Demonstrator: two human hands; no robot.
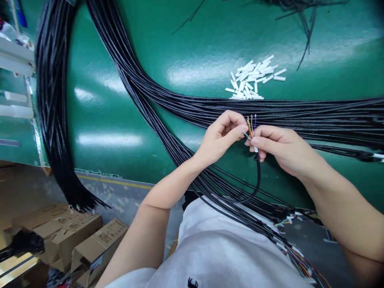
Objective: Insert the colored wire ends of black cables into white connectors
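Note:
A black cable (pixel 258 176) curves up from the bundle near my body to my hands. Its stripped end fans out into thin coloured wires (pixel 251 124), with red, yellow, grey and purple among them. My right hand (pixel 274 144) pinches this end between thumb and fingers, just above a short white sleeve (pixel 256 149). My left hand (pixel 226 132) is closed at the left side of the fan, thumb against fingertips, with a few dark and green wires at its tips. Behind both hands runs a thick bundle of black cables (pixel 186 106).
Small white tubes (pixel 252 78) lie in a pile on the green table (pixel 168 44) beyond the bundle. Another black cable bundle (pixel 54 100) hangs over the table's left edge. Dark thin strands (pixel 309 28) lie at the top right. Cardboard boxes (pixel 96 248) stand on the floor, lower left.

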